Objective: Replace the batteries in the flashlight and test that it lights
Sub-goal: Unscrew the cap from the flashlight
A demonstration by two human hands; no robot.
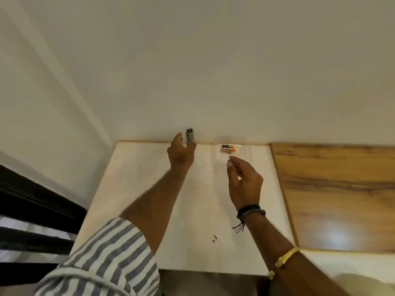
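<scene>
A grey flashlight (189,136) stands upright at the far edge of the white table (149,189), against the wall. My left hand (181,154) reaches around its lower part, fingers spread. The thumb tip touches the base and the other fingers stand a little off to the left. A small cluster of batteries (227,149), black-gold and orange, lies to the right on a faint clear plastic sheet. My right hand (243,180) hovers just in front of them, thumb and forefinger tips pinched together, with nothing visible between them.
A wood-grain surface (337,189) adjoins the table on the right. A cream wall (213,71) rises directly behind the table. Dark rails (32,210) run at the left. Small dark specks (214,239) lie near the table's front.
</scene>
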